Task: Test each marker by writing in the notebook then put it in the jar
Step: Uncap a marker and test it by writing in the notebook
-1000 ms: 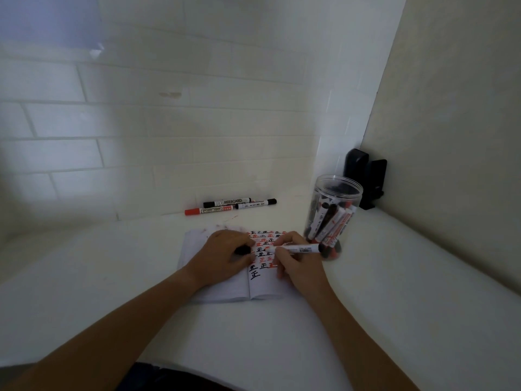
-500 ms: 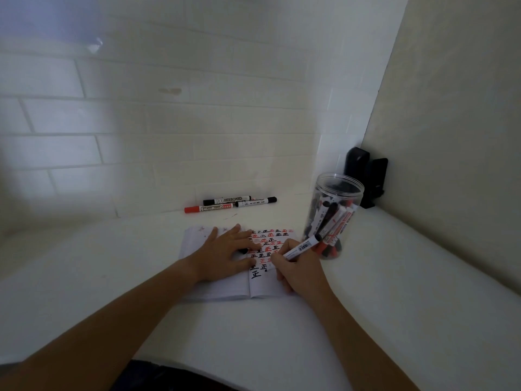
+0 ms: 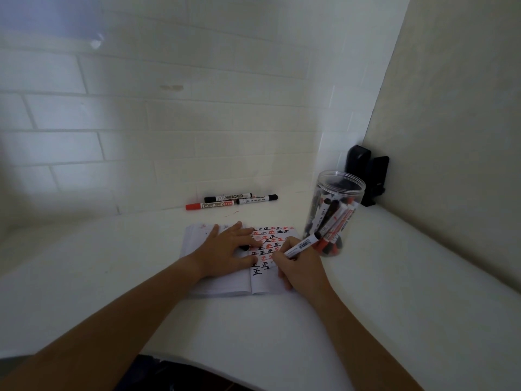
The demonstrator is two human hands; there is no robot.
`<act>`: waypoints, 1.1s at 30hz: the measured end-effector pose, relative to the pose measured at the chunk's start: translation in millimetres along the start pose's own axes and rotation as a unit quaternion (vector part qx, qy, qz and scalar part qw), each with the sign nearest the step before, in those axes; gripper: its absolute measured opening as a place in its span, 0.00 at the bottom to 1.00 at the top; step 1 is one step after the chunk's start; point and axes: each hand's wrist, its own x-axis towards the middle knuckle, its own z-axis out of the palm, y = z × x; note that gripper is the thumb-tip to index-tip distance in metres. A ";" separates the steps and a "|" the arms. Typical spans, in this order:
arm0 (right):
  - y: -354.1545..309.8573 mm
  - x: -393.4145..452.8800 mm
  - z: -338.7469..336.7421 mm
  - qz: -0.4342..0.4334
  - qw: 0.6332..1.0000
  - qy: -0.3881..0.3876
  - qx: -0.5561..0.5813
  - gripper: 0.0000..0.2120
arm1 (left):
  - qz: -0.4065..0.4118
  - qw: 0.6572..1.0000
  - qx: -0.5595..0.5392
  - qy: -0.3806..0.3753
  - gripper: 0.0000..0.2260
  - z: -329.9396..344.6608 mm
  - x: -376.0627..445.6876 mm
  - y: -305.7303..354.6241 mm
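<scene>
An open notebook point(image 3: 217, 286) lies on the white counter, its right page filled with rows of black and red characters. My left hand point(image 3: 225, 249) presses flat on the left page with fingers spread; a small black piece point(image 3: 244, 246) shows under the fingers. My right hand point(image 3: 298, 270) grips a white marker point(image 3: 303, 244) in a writing hold, slanted up to the right, its tip down on the right page and hidden by my fingers. A clear plastic jar point(image 3: 338, 182) stands just right of the notebook and holds several markers.
Three markers lie along the tiled back wall: a black one point(image 3: 228, 197), a red one point(image 3: 210, 206) and a thinner black one point(image 3: 258, 199). A black object point(image 3: 366, 176) stands in the corner behind the jar. A beige side wall rises on the right.
My left hand went from curled over a black cap to spread flat on the page. My right hand swung the marker from lying level to a slanted writing hold.
</scene>
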 end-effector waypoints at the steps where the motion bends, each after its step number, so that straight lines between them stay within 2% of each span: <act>1: 0.2 -0.2 0.3 -0.001 1.000 -0.004 0.001 0.10 | 0.000 1.000 0.000 0.001 0.25 0.4 -0.3 -0.4; 7: 0.2 0.7 0.0 0.008 0.999 -0.029 -0.024 0.10 | 0.002 1.000 0.002 0.008 0.27 2.1 -0.7 -1.1; 16: 0.3 0.2 -0.1 0.009 1.000 -0.009 -0.020 0.09 | 0.000 1.000 -0.004 0.009 0.28 4.3 1.2 -3.8; 30: 1.2 -0.4 1.1 -0.034 0.997 -0.055 -0.052 0.10 | 0.004 1.000 0.004 0.021 0.27 7.8 0.8 -5.4; 33: 3.6 0.3 1.8 -0.056 0.995 -0.040 -0.075 0.09 | 0.006 1.000 0.006 0.023 0.27 7.3 -0.4 -4.0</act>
